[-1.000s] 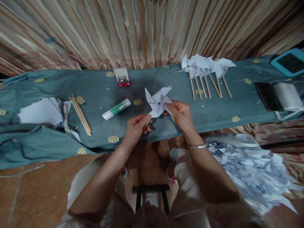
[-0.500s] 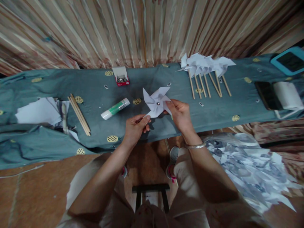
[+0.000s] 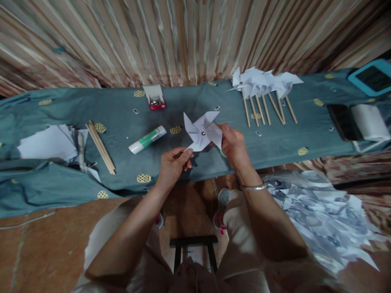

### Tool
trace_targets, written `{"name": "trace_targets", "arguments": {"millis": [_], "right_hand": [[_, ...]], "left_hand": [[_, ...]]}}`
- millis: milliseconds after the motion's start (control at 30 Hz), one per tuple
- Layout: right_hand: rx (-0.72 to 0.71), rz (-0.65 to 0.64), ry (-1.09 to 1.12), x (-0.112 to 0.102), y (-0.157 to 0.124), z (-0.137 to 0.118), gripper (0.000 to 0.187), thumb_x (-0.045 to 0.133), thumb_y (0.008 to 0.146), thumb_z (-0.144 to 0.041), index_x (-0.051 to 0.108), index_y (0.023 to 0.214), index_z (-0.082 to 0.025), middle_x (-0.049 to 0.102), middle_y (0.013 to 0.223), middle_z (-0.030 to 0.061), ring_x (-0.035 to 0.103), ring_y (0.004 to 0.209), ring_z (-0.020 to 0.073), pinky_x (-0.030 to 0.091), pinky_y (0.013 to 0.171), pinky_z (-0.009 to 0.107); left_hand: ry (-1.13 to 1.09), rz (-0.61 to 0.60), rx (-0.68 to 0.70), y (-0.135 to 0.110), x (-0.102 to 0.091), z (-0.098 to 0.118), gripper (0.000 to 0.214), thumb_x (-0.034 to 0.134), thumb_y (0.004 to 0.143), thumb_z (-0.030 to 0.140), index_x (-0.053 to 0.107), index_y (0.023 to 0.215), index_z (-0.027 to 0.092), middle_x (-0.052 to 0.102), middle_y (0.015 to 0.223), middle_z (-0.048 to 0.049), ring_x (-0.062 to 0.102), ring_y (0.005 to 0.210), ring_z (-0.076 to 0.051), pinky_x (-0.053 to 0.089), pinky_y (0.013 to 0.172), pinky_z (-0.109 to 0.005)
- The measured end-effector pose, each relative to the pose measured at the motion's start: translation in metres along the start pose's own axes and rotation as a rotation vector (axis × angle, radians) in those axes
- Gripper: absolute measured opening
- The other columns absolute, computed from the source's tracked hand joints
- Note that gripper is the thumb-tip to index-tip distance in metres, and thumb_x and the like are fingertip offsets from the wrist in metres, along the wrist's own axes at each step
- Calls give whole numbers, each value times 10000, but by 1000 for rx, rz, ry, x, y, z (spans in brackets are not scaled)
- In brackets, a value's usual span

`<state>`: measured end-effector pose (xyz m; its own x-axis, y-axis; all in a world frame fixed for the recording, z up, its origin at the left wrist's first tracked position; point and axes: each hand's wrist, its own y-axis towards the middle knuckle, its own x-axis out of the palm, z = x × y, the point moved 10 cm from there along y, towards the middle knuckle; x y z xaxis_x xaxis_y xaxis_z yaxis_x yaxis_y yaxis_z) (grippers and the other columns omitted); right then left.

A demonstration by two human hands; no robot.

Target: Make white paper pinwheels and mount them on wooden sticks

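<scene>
A white paper pinwheel (image 3: pixel 202 131) with a metal pin at its centre hovers over the blue-green cloth (image 3: pixel 122 122). My left hand (image 3: pixel 172 163) pinches the lower end of its wooden stick below the paper. My right hand (image 3: pixel 232 144) grips the pinwheel's right blade, fingers curled behind it. A glue stick (image 3: pixel 147 139) lies just left of the pinwheel. A small red box of pins (image 3: pixel 156 99) stands open further back.
Several finished pinwheels on sticks (image 3: pixel 264 91) lie at the back right. Spare wooden sticks (image 3: pixel 100 147) and white paper sheets (image 3: pixel 49 142) sit at the left. A dark phone (image 3: pixel 342 122), white roll (image 3: pixel 369 122) and teal tablet (image 3: pixel 371 77) are far right. Paper scraps (image 3: pixel 320 215) cover the floor.
The pinwheel has shifted slightly up and left. My right hand's fingers have slid behind the right blade; my left hand keeps its pinch on the stick.
</scene>
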<state>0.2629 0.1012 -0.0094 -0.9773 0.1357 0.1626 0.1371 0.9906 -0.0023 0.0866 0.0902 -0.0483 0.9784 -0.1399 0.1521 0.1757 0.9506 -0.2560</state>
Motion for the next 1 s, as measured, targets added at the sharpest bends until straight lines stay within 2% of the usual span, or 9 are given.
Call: {"name": "trace_targets", "arguments": {"millis": [100, 300, 600, 800, 1000], "right_hand": [[39, 46, 40, -5, 3, 7, 519, 550, 814, -706, 708, 746, -216, 645, 649, 16, 602, 622, 164, 494, 563, 297], [48, 72, -25, -7, 4, 10, 433, 637, 798, -624, 606, 597, -241, 593, 593, -2, 556, 586, 156, 497, 565, 307], [60, 77, 0, -5, 2, 9, 277, 737, 732, -518, 707, 694, -244, 673, 678, -13, 563, 596, 133, 494, 549, 262], [69, 89, -6, -6, 2, 8, 288, 744, 709, -523, 715, 697, -237, 677, 662, -16, 562, 588, 130, 494, 553, 262], [108, 81, 31, -4, 4, 12, 328, 835, 592, -484, 718, 741, -216, 727, 728, -11, 587, 605, 120, 487, 575, 258]], "left_hand": [[25, -15, 9, -1, 1, 1, 299, 760, 709, 446, 690, 676, 157, 564, 450, 28, 441, 396, -63, 308, 404, -198], [27, -22, 18, 0, 1, 1, 292, 760, 717, 440, 694, 683, 158, 567, 448, 29, 437, 392, -64, 307, 398, -197], [13, -18, 8, 1, 1, 0, 320, 776, 690, 472, 694, 681, 163, 567, 446, 27, 433, 382, -65, 302, 395, -202], [20, -20, -8, 1, 2, 0, 326, 769, 692, 475, 691, 677, 159, 564, 445, 26, 430, 383, -64, 297, 397, -205], [13, -24, -7, 2, 3, 0, 309, 769, 693, 460, 693, 677, 161, 564, 444, 27, 429, 384, -64, 291, 392, -198]]}}
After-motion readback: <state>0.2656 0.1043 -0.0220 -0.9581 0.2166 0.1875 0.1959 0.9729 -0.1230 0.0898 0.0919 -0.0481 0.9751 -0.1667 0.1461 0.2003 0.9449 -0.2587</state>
